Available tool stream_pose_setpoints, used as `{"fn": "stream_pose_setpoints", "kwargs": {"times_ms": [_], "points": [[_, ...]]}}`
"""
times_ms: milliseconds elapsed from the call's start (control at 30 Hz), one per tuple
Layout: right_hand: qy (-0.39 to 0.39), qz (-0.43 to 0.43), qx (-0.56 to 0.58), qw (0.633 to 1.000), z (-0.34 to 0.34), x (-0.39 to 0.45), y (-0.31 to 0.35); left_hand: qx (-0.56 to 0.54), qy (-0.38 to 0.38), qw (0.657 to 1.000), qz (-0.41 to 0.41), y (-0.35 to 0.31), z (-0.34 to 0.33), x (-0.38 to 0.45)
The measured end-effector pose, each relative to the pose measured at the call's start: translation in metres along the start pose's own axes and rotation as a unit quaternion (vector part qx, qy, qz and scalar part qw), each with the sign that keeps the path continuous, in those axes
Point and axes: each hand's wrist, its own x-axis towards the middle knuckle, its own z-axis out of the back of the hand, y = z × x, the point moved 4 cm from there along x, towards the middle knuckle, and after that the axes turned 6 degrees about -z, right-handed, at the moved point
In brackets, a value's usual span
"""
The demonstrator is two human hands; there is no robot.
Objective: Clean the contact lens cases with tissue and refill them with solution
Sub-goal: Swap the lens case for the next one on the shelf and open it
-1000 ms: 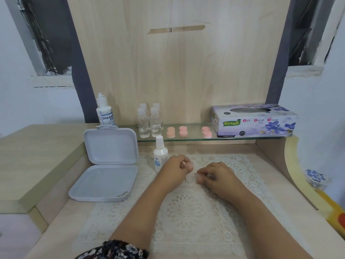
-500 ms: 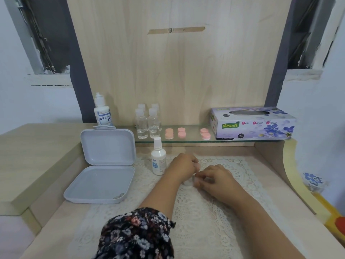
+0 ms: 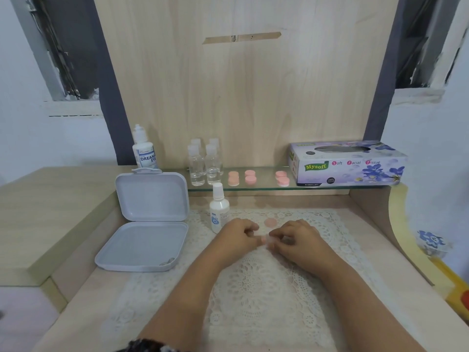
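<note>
- Both hands are brought together over the middle of a white lace mat (image 3: pixel 253 288) spread on a pale wooden desk (image 3: pixel 83 295).
- The left hand (image 3: pixel 234 238) is seen with fingers curled inward, their tips meeting a small translucent lens case (image 3: pixel 266 239) from the left.
- The right hand (image 3: pixel 297 240) is likewise curled, and the same case is pinched between its thumb and fingertips; the case itself is largely hidden and blurred.
- A round pink cap (image 3: pixel 269 222) is laid flat on the mat just behind the hands, apart from them.
- A small white solution bottle (image 3: pixel 218 208) is stood upright on the mat's far left edge, near the left hand.
- An open grey hinged box (image 3: pixel 147 224) is placed left of the mat, its lid tilted up.
- On a glass shelf (image 3: pixel 253 187) behind, four clear bottles (image 3: pixel 205 166), three pairs of pink lens cases (image 3: pixel 250 177) and a tissue box (image 3: pixel 347 163) are lined up.
- A taller white bottle (image 3: pixel 144 148) is set at the shelf's left end.
</note>
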Motion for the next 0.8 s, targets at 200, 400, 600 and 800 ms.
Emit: {"fn": "stream_pose_setpoints", "kwargs": {"times_ms": [200,400,600,800], "points": [[-0.005,-0.008,0.014,1.000,0.001,-0.001,0.000,0.055,-0.083,0.994,-0.032,0.013,-0.008,-0.005],[-0.022,-0.037,0.001,0.999,0.002,-0.001,0.005,0.082,-0.095,0.990,-0.061,0.014,-0.011,-0.004],[-0.033,-0.028,0.015,0.999,0.000,0.002,0.004,0.084,-0.095,0.989,-0.075,0.014,-0.012,-0.003],[-0.016,0.014,0.001,1.000,-0.003,0.006,0.006,0.079,-0.091,0.990,-0.078,0.015,-0.013,-0.002]]}}
